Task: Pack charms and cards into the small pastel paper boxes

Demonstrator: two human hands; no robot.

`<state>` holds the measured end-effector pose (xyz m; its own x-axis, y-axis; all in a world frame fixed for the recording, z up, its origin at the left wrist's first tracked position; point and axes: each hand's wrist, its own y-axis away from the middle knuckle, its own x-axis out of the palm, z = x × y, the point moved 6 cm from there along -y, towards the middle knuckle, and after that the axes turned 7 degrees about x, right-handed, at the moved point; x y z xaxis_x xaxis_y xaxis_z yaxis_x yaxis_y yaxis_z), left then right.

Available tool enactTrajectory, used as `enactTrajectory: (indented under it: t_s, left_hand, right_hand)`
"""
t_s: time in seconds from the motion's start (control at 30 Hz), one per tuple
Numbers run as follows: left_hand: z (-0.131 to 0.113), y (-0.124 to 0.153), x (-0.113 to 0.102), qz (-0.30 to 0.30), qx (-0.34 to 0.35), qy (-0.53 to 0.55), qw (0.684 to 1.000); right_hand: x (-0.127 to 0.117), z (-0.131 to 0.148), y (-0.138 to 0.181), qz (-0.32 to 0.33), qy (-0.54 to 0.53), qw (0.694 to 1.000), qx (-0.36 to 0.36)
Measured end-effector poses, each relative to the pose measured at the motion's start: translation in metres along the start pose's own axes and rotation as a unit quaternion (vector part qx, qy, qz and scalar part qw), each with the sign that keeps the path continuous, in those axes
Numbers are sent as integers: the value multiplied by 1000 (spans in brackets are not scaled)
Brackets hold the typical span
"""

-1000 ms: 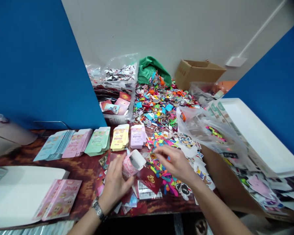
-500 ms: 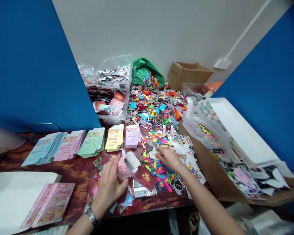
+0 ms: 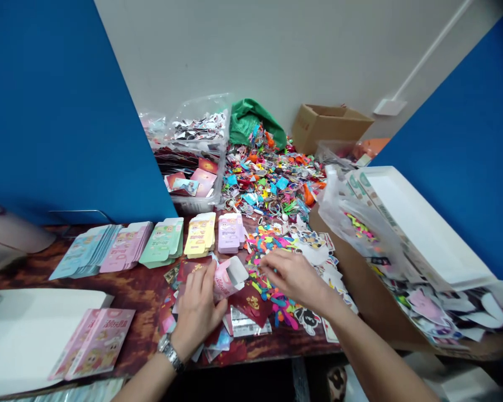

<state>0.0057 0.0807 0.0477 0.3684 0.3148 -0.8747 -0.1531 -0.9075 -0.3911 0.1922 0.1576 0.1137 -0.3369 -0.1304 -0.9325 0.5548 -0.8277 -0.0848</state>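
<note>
**Left grip** [image 3: 197,314]: closed around a pink printed carton [image 3: 223,282], fingers on its near face, white end left free (apparently so that end stays open to the other hand).
**Right grip** [image 3: 295,279]: fingers curled low over coloured paper scraps [image 3: 279,307]; whether they pinch anything cannot be told.
**Arms:** both forearms reach in over the near bench [image 3: 121,290] edge, wrists turned inward; wristwatch [image 3: 170,353] on the left.
**Ahead of the grips:** flat cartons in stacks [image 3: 163,243], seemingly sorted by colour.
**Right of the grips:** cardboard box [image 3: 360,279] holding paper cut-outs [image 3: 427,307].
</note>
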Motion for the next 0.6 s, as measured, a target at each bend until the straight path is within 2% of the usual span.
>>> enactTrajectory:
  t_s: [0.13, 0.27, 0.4, 0.47, 0.5, 0.6]
  left_hand:
    - [-11, -1, 3, -1, 33, -7, 999]
    - [-3, 2, 10, -28, 15, 63, 997]
    - [12, 4, 20, -23, -8, 114, 993]
    - [16, 5, 23, -15, -23, 123, 992]
    - [19, 4, 23, -11, -33, 126, 991]
    - [22, 3, 21, -7, -50, 131, 990]
  right_hand:
    - [22, 35, -6, 27, 28, 998, -46]
    - [38, 49, -5, 21, -83, 995, -55]
    - [29, 55, 1, -6, -186, 974, -128]
    - [20, 43, -5, -53, -213, 967, -128]
    - [17, 31, -12, -76, -210, 969, -102]
    - [22, -27, -50, -91, -101, 989, 63]
